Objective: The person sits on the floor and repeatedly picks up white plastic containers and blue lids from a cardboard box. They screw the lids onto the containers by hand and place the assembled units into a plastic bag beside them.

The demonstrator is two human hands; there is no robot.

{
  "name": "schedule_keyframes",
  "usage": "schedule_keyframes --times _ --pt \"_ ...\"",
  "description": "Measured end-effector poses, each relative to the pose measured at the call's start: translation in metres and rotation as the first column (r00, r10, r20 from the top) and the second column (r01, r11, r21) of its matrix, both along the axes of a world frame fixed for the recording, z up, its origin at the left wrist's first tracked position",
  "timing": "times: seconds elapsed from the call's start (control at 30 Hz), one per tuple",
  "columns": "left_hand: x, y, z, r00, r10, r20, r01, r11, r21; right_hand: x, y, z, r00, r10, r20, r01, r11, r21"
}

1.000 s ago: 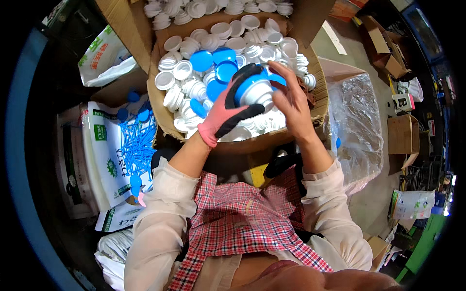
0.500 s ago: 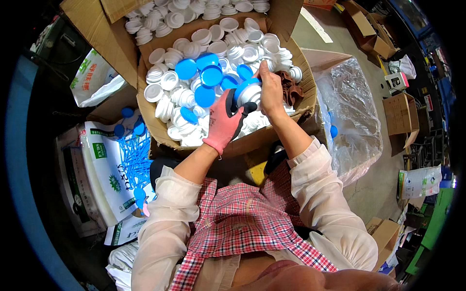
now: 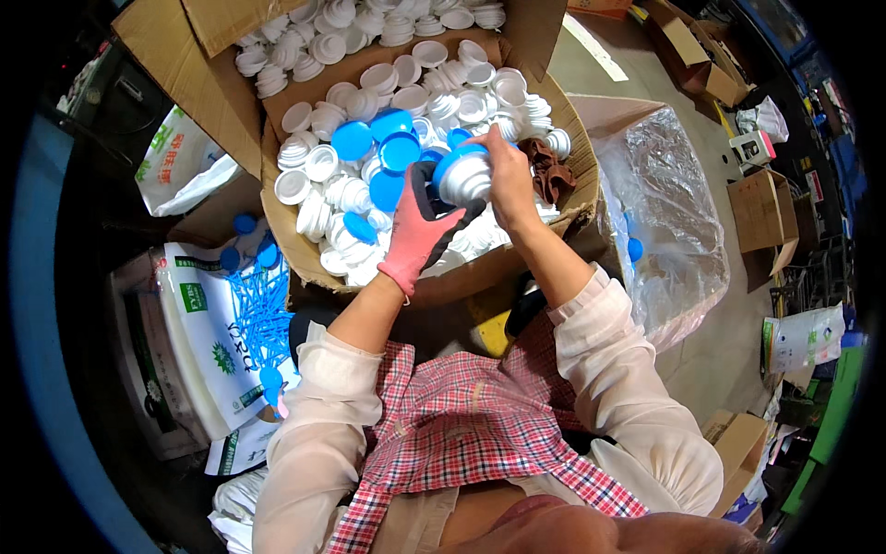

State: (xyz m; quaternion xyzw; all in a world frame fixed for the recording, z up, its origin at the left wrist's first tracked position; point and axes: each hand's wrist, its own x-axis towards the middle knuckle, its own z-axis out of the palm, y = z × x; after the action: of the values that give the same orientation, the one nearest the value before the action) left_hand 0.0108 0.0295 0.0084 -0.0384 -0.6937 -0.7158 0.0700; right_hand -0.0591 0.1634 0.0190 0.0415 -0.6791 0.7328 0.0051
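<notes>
Between my two hands is a white stepped plastic piece with a blue round cap (image 3: 463, 177) on it, held tilted above the box. My left hand (image 3: 420, 226), in a pink glove with black fingertips, grips its left side with thumb and fingers. Bare, my right hand (image 3: 510, 182) holds the cap's right edge, thumb on top. Below them, white stepped plastic pieces (image 3: 349, 194) fill the cardboard box (image 3: 277, 208). Several loose blue caps (image 3: 400, 150) lie on the white pieces. A crumpled brown cloth (image 3: 546, 171) is by my right hand.
To the left, a printed white sack (image 3: 198, 314) lies beside thin blue sticks (image 3: 261, 309) and a few blue caps. A box lined with clear plastic (image 3: 669, 203) stands to the right. Cardboard boxes (image 3: 764, 214) and a white bag (image 3: 803, 340) are farther right.
The held piece has turned, so its white stepped side now shows more. My right hand has shifted slightly left, and the view has moved a little.
</notes>
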Motion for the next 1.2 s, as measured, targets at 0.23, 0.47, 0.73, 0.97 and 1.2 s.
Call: schedule_keyframes --times 0.23,0.47,0.73,0.97,1.2 --pt "0.013 0.029 -0.012 0.995 0.023 -0.098 -0.012 0.993 0.114 -0.006 0.012 -0.004 0.994 -0.047 0.097 0.057 0.994 -0.098" --pt "0.016 0.033 -0.02 0.986 0.119 -0.117 -0.147 0.953 -0.266 -0.009 0.019 -0.003 0.993 0.043 0.112 -0.04 0.999 -0.023" --pt "0.013 0.018 -0.004 0.998 0.028 -0.06 -0.05 0.909 -0.413 0.002 0.015 -0.013 0.997 0.029 -0.069 -0.014 0.977 0.213" --pt "0.018 0.016 0.003 0.997 -0.073 0.035 0.08 0.826 -0.558 0.007 0.013 -0.025 0.987 0.141 -0.078 -0.126 0.977 0.174" --pt "-0.009 0.005 -0.044 0.996 0.066 0.065 -0.042 0.945 -0.325 -0.001 0.024 -0.008 0.905 0.391 0.171 -0.401 0.916 0.029"
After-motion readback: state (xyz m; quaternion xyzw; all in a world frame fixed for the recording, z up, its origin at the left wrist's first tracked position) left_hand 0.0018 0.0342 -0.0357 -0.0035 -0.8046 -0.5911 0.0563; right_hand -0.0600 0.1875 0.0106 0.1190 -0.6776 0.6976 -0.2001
